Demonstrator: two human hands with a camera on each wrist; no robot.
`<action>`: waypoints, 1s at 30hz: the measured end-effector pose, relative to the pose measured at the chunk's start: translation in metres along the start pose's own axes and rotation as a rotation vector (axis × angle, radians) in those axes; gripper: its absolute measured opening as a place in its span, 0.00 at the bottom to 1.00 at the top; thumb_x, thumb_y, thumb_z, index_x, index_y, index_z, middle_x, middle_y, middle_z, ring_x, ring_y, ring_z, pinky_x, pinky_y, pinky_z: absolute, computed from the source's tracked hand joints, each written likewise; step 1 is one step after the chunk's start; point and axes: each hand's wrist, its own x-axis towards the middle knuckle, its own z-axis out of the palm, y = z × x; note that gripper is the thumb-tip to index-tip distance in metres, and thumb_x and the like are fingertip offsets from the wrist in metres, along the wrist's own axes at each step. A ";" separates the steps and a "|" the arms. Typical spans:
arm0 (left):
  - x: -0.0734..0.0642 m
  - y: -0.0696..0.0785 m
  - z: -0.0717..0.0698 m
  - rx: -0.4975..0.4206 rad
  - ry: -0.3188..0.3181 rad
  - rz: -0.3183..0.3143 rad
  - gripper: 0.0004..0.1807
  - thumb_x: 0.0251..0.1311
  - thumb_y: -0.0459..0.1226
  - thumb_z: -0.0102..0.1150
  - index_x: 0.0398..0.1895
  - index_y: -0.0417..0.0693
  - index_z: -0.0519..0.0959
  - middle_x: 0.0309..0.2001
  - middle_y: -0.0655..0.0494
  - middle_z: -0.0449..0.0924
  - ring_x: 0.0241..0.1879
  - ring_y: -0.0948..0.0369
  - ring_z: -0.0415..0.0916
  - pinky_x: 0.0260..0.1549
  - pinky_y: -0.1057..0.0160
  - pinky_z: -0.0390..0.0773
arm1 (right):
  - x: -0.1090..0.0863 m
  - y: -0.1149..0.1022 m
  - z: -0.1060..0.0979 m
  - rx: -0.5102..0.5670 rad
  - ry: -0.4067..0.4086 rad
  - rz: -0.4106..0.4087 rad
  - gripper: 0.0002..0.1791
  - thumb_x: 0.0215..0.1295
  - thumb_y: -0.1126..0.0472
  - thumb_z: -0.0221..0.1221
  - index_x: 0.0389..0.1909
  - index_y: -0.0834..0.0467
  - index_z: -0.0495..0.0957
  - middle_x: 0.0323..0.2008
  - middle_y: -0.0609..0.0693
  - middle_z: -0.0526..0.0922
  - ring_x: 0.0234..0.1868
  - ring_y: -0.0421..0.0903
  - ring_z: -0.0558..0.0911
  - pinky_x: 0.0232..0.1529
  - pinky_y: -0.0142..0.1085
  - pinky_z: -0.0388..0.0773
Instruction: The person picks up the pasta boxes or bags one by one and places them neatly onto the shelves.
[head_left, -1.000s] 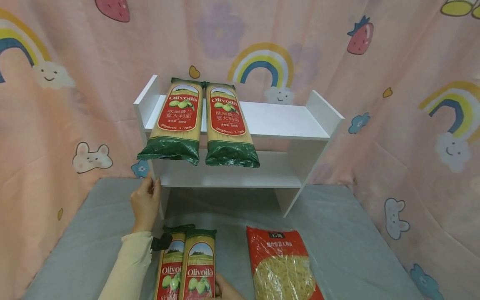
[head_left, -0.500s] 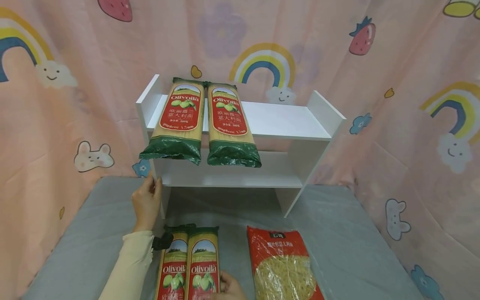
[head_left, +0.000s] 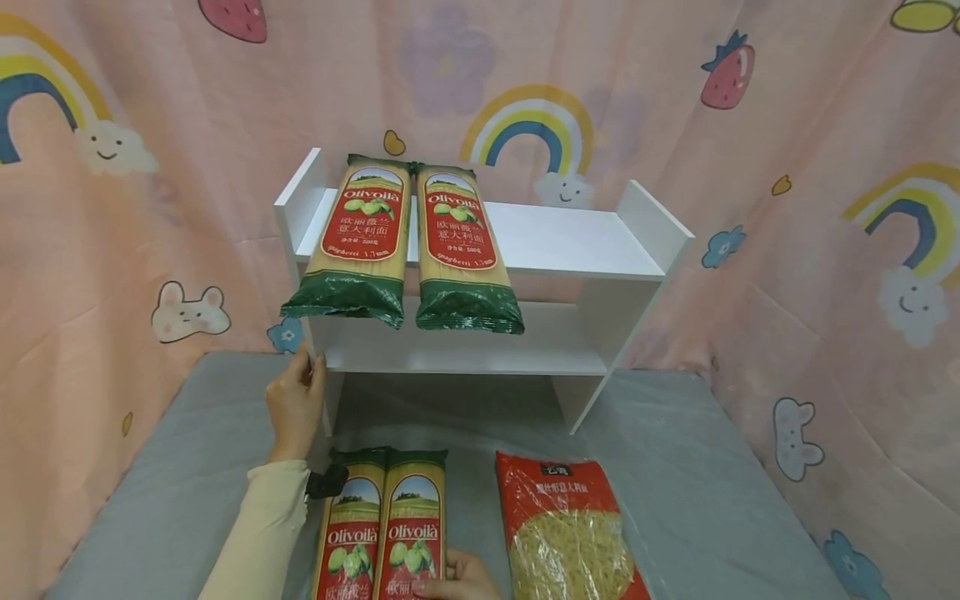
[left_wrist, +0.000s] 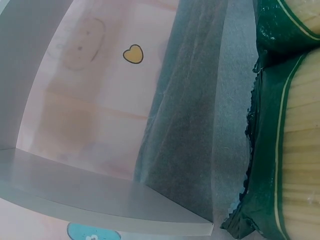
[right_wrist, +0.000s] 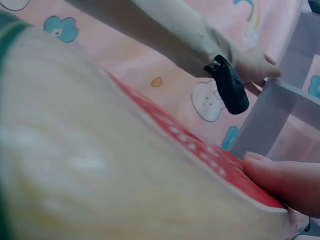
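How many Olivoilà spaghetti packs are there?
4: upper left pack and upper right pack on the top shelf; lower left pack and lower right pack in front. Others may be hidden.

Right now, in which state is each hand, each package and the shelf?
White shelf: standing upright.
Left hand: gripping the white shelf's side.
Lower right pack: held; whether lifted, unclear.
Right hand: holding the lower right pack.
Lower left pack: lying face up.
Upper left pack: overhanging the shelf's front.
Upper right pack: overhanging likewise.
Red bag: lying face up.
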 end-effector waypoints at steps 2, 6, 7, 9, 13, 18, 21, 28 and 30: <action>0.000 0.000 0.000 -0.002 0.000 -0.002 0.11 0.59 0.26 0.58 0.45 0.31 0.79 0.27 0.32 0.81 0.21 0.41 0.79 0.19 0.44 0.75 | -0.001 0.000 0.001 0.007 0.002 -0.008 0.21 0.60 0.67 0.60 0.53 0.72 0.74 0.44 0.63 0.83 0.44 0.52 0.84 0.48 0.44 0.77; -0.001 -0.001 -0.001 -0.002 -0.005 0.001 0.12 0.59 0.26 0.59 0.46 0.31 0.79 0.26 0.33 0.81 0.21 0.42 0.79 0.20 0.44 0.75 | -0.005 -0.002 0.001 0.023 0.029 -0.010 0.20 0.59 0.67 0.61 0.51 0.71 0.76 0.41 0.61 0.84 0.41 0.48 0.85 0.47 0.43 0.78; -0.001 0.000 -0.001 -0.003 -0.008 0.002 0.12 0.59 0.26 0.59 0.46 0.31 0.79 0.26 0.33 0.81 0.21 0.42 0.79 0.20 0.44 0.75 | -0.006 -0.003 0.001 0.023 0.042 -0.006 0.19 0.59 0.66 0.61 0.50 0.71 0.77 0.40 0.60 0.85 0.40 0.47 0.85 0.46 0.42 0.78; -0.002 0.000 -0.002 -0.009 -0.012 0.001 0.12 0.59 0.26 0.59 0.47 0.32 0.79 0.27 0.33 0.81 0.22 0.41 0.79 0.20 0.44 0.76 | -0.010 -0.006 0.001 0.023 0.063 -0.002 0.18 0.58 0.66 0.62 0.49 0.70 0.78 0.39 0.59 0.85 0.38 0.46 0.85 0.45 0.41 0.79; -0.001 0.001 -0.003 -0.020 -0.017 0.000 0.14 0.59 0.26 0.59 0.48 0.31 0.79 0.29 0.32 0.81 0.24 0.40 0.80 0.21 0.43 0.76 | -0.018 -0.013 -0.001 0.023 0.085 0.002 0.18 0.58 0.66 0.62 0.48 0.70 0.78 0.38 0.57 0.85 0.38 0.47 0.85 0.45 0.42 0.79; -0.001 0.002 -0.003 -0.022 -0.019 -0.005 0.15 0.59 0.25 0.59 0.50 0.31 0.78 0.30 0.31 0.81 0.24 0.40 0.80 0.21 0.43 0.76 | -0.027 -0.022 -0.003 0.020 0.095 -0.022 0.22 0.58 0.65 0.62 0.52 0.71 0.75 0.39 0.59 0.85 0.39 0.49 0.85 0.45 0.44 0.79; 0.000 0.001 -0.004 -0.018 -0.016 -0.009 0.15 0.59 0.25 0.59 0.50 0.31 0.78 0.29 0.32 0.81 0.24 0.41 0.80 0.21 0.43 0.76 | -0.030 -0.024 -0.005 0.005 0.100 -0.031 0.24 0.58 0.63 0.63 0.53 0.72 0.74 0.40 0.61 0.84 0.40 0.51 0.85 0.46 0.46 0.79; -0.001 0.000 -0.003 -0.023 -0.024 -0.002 0.15 0.59 0.25 0.58 0.50 0.31 0.78 0.26 0.34 0.81 0.24 0.41 0.80 0.22 0.43 0.77 | -0.034 -0.021 -0.009 -0.013 0.101 -0.052 0.26 0.59 0.61 0.63 0.54 0.72 0.73 0.41 0.62 0.84 0.42 0.55 0.84 0.47 0.49 0.77; -0.001 0.000 -0.003 -0.028 -0.022 -0.002 0.15 0.59 0.25 0.58 0.50 0.31 0.78 0.27 0.34 0.81 0.24 0.41 0.80 0.21 0.43 0.77 | -0.034 -0.019 -0.010 0.015 0.087 -0.072 0.25 0.59 0.62 0.62 0.55 0.73 0.72 0.42 0.63 0.83 0.42 0.55 0.84 0.48 0.51 0.77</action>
